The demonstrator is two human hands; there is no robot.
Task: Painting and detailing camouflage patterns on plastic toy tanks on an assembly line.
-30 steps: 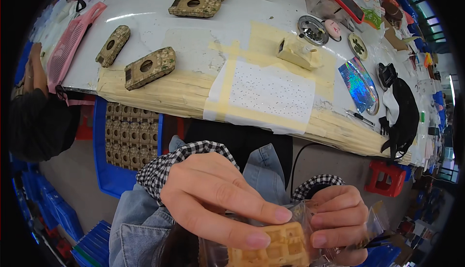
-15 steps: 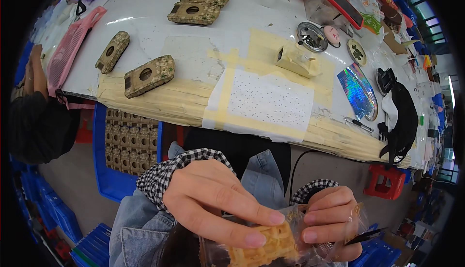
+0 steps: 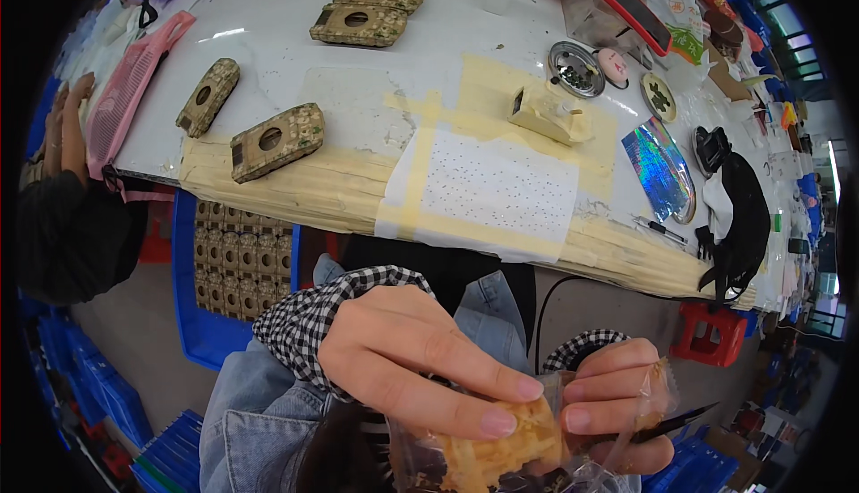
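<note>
Fingers (image 3: 465, 363) of the left hand (image 3: 394, 341): closed over a waffle (image 3: 514, 439), index and middle laid along its upper face; thumb hidden. Waffle: golden, ragged along its lower edge, held low in front of the body, inside a clear wrapper (image 3: 413, 462). Whether film lies between fingertips and waffle cannot be told. Right hand (image 3: 617, 408): fingers curled around the gathered side of the wrapper, just beside the waffle; a dark pointed tool (image 3: 684, 421) juts out from this hand, its kind unclear.

Sleeves: black-and-white checked cuffs (image 3: 304, 327), denim jacket (image 3: 259, 430).

Table (image 3: 268, 46): white, near edge covered in yellowish tape (image 3: 295, 193). On it: camouflage model shells (image 3: 277, 140), two set apart at left, others in a row farther back; one white sheet (image 3: 497, 184), dotted with small specks; one round metal dish (image 3: 577, 68); one shiny rainbow sheet (image 3: 658, 166); one pink basket (image 3: 134, 90) at left.

Below the table, left: blue crate (image 3: 185, 314), packed with similar shells. Right: red stool (image 3: 707, 336).

Far left: a co-worker's hands (image 3: 72, 122).
</note>
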